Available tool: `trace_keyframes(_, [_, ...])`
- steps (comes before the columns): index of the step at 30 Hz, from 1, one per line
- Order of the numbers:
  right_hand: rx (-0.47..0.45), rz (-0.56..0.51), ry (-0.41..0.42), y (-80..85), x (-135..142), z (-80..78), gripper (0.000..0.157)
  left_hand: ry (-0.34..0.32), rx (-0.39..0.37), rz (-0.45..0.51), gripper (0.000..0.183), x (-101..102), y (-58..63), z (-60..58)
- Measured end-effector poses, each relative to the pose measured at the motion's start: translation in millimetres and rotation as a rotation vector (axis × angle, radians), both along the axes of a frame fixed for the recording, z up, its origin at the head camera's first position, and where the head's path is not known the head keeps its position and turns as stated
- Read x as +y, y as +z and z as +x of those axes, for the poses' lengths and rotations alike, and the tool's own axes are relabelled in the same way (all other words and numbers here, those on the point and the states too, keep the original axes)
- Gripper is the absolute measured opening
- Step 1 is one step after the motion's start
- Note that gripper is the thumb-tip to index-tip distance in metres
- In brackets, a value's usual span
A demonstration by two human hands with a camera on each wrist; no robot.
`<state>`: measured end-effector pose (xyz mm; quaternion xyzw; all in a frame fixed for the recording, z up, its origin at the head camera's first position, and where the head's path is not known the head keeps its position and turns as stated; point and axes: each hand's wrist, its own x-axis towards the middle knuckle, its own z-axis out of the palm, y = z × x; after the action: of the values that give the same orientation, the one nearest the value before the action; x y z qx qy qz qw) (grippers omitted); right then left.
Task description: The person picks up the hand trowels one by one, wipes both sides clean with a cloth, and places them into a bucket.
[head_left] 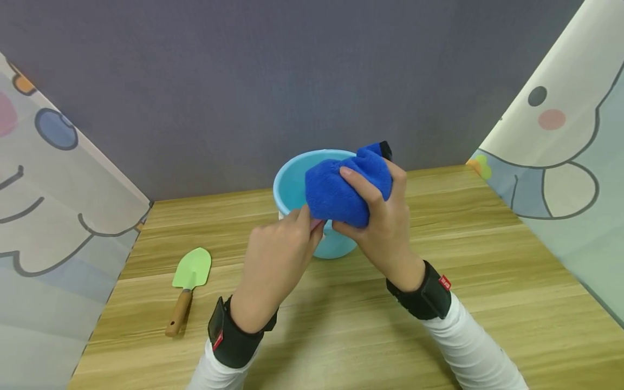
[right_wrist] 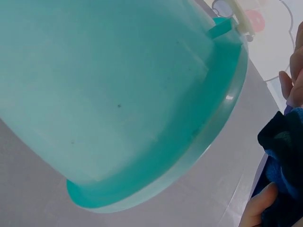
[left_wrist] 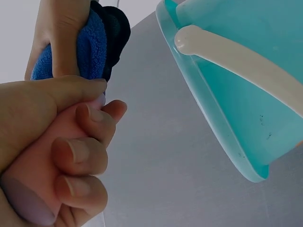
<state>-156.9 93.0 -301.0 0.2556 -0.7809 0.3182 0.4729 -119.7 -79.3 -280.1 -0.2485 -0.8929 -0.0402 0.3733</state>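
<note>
My left hand (head_left: 275,254) grips a pink handle (left_wrist: 42,156) with a purple end, its fingers curled round it in the left wrist view. In my right hand (head_left: 385,222) is a fuzzy blue cloth (head_left: 336,189) with a dark edge, bunched round the far end of the pink-handled thing, whose head is hidden inside. Both hands are close together over the front rim of a light blue bucket (head_left: 336,248). Its pale carrying handle (left_wrist: 236,59) hangs down against the outer wall in the left wrist view.
A small trowel (head_left: 192,269) with a green blade and a wooden handle lies on the wood-grain table (head_left: 487,271) at the left. Behind the bucket rises a grey panel (head_left: 219,97). Cartoon-printed panels (head_left: 551,179) flank both sides.
</note>
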Motion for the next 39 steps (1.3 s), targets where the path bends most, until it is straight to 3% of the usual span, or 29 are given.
trace_keyframes(13, [0.007,-0.015,-0.014,-1.0,3.0,-4.8,0.085,0.002,0.035,-0.009,0.036,-0.4,-2.3,-2.1])
trace_keyframes(24, [0.005,-0.035,-0.046,-0.2,7.2,-7.4,0.085,-0.004,0.004,-0.008,0.035,-1.0,-0.1,-1.3])
trace_keyframes(39, [0.026,-0.049,-0.065,0.8,7.4,-7.4,0.081,-0.015,0.029,0.005,0.034,-1.6,-1.0,-0.9])
